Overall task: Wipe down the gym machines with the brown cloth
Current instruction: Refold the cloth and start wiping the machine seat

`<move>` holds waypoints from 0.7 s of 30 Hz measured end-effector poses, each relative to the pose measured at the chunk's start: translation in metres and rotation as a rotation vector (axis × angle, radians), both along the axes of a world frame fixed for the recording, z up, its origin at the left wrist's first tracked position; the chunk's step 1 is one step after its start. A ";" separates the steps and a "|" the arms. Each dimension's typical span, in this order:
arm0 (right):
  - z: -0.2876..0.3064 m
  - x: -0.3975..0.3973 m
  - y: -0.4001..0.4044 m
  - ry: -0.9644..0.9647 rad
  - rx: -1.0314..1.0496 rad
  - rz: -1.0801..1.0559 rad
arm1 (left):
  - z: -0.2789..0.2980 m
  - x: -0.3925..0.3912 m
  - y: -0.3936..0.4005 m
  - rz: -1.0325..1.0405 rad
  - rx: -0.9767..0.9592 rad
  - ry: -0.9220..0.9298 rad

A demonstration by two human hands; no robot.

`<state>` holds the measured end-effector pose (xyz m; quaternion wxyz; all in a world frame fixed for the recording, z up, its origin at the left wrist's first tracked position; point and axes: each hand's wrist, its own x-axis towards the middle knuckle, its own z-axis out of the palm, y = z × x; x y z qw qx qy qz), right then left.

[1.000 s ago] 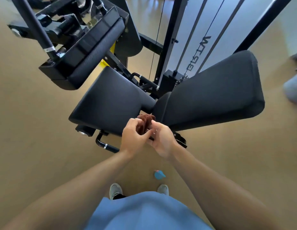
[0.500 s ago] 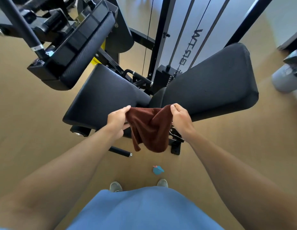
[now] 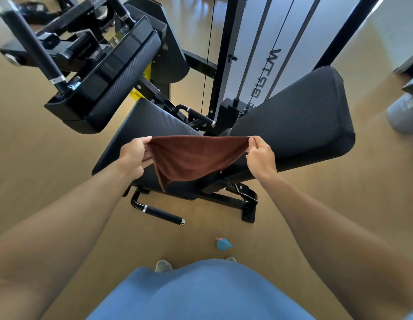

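Brown cloth (image 3: 196, 158) stretched wide btwn both hands, above the seat pad (image 3: 140, 125). Left hand (image 3: 133, 155) pinching one top corner, right hand (image 3: 261, 155) the other; rest hangs loose.

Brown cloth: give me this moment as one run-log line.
phase: cloth prep | brown cloth: spread taut, above seat pad | left hand: pinching corner | right hand: pinching corner | wiping: not yet

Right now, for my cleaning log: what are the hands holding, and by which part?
The cloth, stretched by its top edge: left hand pinches one corner, right hand the other.
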<state>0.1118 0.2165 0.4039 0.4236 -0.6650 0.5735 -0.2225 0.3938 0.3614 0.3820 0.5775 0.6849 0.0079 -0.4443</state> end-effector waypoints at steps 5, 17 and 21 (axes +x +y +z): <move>0.007 0.001 -0.016 -0.023 -0.007 0.005 | 0.017 -0.002 -0.005 -0.034 -0.095 0.036; 0.013 0.000 -0.035 -0.165 0.059 -0.052 | 0.021 -0.014 -0.010 -0.099 -0.010 -0.089; 0.015 0.000 -0.035 -0.178 0.048 -0.046 | 0.028 -0.011 -0.011 -0.060 -0.056 -0.118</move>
